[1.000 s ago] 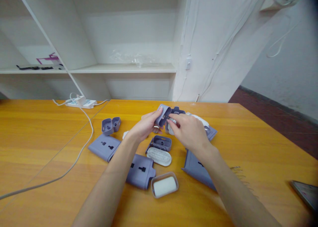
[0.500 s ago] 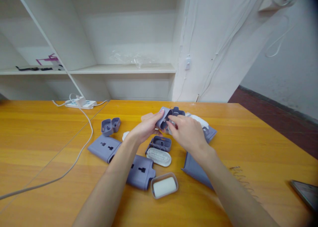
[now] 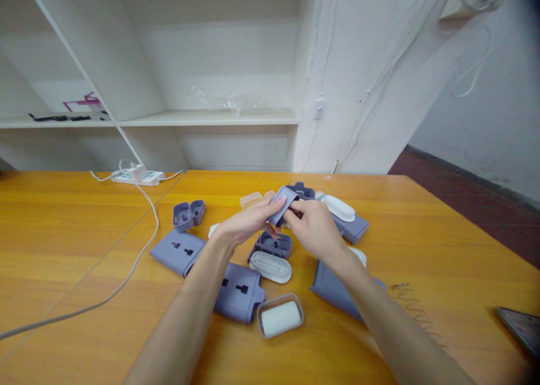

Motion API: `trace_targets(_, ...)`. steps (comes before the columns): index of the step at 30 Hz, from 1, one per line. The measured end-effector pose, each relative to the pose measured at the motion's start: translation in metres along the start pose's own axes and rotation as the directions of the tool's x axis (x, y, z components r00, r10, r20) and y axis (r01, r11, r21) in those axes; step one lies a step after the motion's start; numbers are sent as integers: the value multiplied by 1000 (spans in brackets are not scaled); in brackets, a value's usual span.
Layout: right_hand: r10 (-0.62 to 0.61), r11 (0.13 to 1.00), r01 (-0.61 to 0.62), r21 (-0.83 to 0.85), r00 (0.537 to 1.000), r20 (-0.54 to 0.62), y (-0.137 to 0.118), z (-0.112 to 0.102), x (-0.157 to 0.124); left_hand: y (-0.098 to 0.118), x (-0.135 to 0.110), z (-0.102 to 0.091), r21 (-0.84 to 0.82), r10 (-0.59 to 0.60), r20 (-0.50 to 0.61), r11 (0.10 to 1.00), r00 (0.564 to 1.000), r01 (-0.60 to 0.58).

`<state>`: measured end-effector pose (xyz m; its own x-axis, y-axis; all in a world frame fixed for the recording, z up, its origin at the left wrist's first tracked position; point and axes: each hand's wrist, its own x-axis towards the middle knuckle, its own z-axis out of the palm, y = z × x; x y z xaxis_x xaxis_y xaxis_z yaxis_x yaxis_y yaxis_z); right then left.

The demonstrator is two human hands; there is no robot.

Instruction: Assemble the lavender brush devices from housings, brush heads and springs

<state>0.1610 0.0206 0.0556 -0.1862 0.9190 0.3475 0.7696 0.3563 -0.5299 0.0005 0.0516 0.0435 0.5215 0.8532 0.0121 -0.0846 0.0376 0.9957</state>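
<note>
My left hand (image 3: 248, 222) is closed around a small grey-purple plastic casing (image 3: 282, 201), its thumb on the outer face. At the casing's open right end, my right hand (image 3: 316, 225) has its fingers pinched together. What they grip is hidden. Just below lie an open grey-purple shell (image 3: 276, 243) and a white brush head with bristles (image 3: 270, 267). Behind the hands stands another hollow grey-purple part (image 3: 301, 191). A white oval piece (image 3: 340, 208) rests on a flat grey-purple panel (image 3: 354, 227) to the right.
Grey-purple panels with T-shaped slots (image 3: 179, 251) lie left of centre, near a two-part hollow piece (image 3: 188, 215). A clear box with a white block (image 3: 280, 316) sits in front. Loose coiled wire (image 3: 415, 312) and a phone (image 3: 521, 329) lie right. A cable (image 3: 126, 286) crosses the left.
My left hand has turned the casing, so its opening faces more away and downward. My right fingers have shifted slightly right and down along its open end.
</note>
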Motion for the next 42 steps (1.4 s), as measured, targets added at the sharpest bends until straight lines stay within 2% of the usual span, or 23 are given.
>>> trace_targets(4, -33, 977, 36, 209, 999, -19, -5, -2, 0, 11, -5, -10, -20, -37, -41, 999, 998, 36)
trace_targets(7, -10, 969, 17, 245, 1000, -29, -9, -3, -1, 16, -6, -16, -66, -49, -51, 997, 997, 46)
trace_targets(13, 11, 984, -7, 176, 1000, -20, -4, -4, -1, 13, -3, -21, -134, -170, -70, 978, 983, 160)
trace_targets(17, -9, 999, 9, 31, 1000, 1, 0, -5, -1, 10, -1, -21, -68, -205, -89, 978, 975, 199)
trace_targets(22, -56, 992, 55, -111, 998, -3, -3, -2, -1, 11, -2, -11, 68, -125, -128, 989, 984, 134)
trace_targets(29, -79, 993, 73, -89, 995, -65, 0, 2, 0, 17, -8, 2, 257, -26, -76, 965, 997, 45)
trace_targets(33, -101, 994, 104, 29, 991, -90, -1, 1, 0, 25, -12, -1, 221, 0, -84, 975, 996, 18)
trace_targets(35, -95, 985, 107, 138, 991, -94, -3, -2, 0, 30, -14, -4, 192, 37, -97, 981, 995, -18)
trace_targets(37, -57, 958, 74, 275, 996, -71, -3, -6, 1, 35, -16, -7, 186, 86, -155, 981, 984, -56)
trace_targets(39, 5, 903, 6, 430, 1000, -24, -3, -12, 1, 39, -16, -7, 208, 157, -237, 972, 959, -107)
trace_targets(42, 62, 753, -88, 652, 996, 63, -2, -19, 2, 41, -16, -5, 275, 277, -298, 941, 914, -195)
